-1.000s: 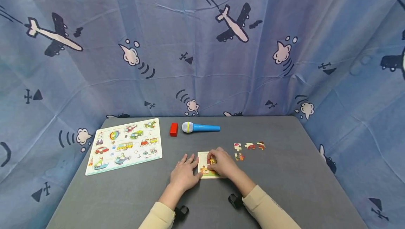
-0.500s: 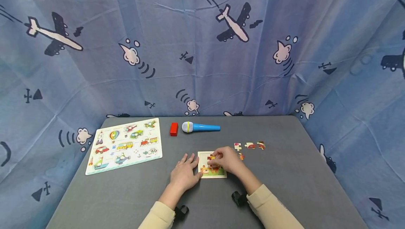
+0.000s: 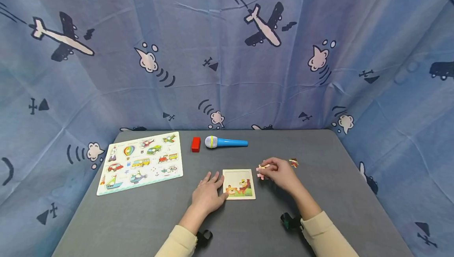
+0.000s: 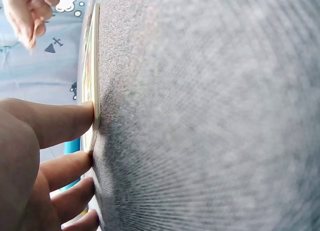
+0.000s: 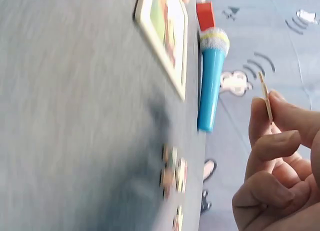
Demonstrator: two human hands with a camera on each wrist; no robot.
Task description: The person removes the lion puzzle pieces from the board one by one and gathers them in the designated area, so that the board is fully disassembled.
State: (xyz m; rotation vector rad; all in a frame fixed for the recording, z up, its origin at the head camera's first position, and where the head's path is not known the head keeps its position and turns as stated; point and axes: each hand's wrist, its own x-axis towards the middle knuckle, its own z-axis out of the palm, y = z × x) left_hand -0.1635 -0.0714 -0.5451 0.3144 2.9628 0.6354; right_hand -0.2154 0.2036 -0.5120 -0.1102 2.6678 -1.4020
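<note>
A small square wooden jigsaw board (image 3: 230, 175) lies at the table's middle, with coloured pieces filling its lower part. My left hand (image 3: 207, 198) rests beside it with spread fingers, the thumb (image 4: 75, 123) on the board's edge. To the board's right, my right hand (image 3: 283, 176) hovers over loose pieces. Its thumb and index finger pinch a thin jigsaw piece (image 5: 266, 98), seen edge-on in the right wrist view. Loose jigsaw pieces (image 5: 168, 173) lie on the table below; in the head view the hand partly hides them. Another loose piece (image 3: 293, 162) lies farther right.
A large picture board with vehicles (image 3: 142, 162) lies at the left. Behind the jigsaw are a red block (image 3: 196, 144) and a blue toy microphone (image 3: 230, 142). A blue patterned curtain (image 3: 227, 71) hangs behind the grey table (image 3: 142, 217).
My right hand has moved right from the jigsaw board to the loose pieces and now pinches one. The piece it held over the board lies in it. My left hand has stayed put.
</note>
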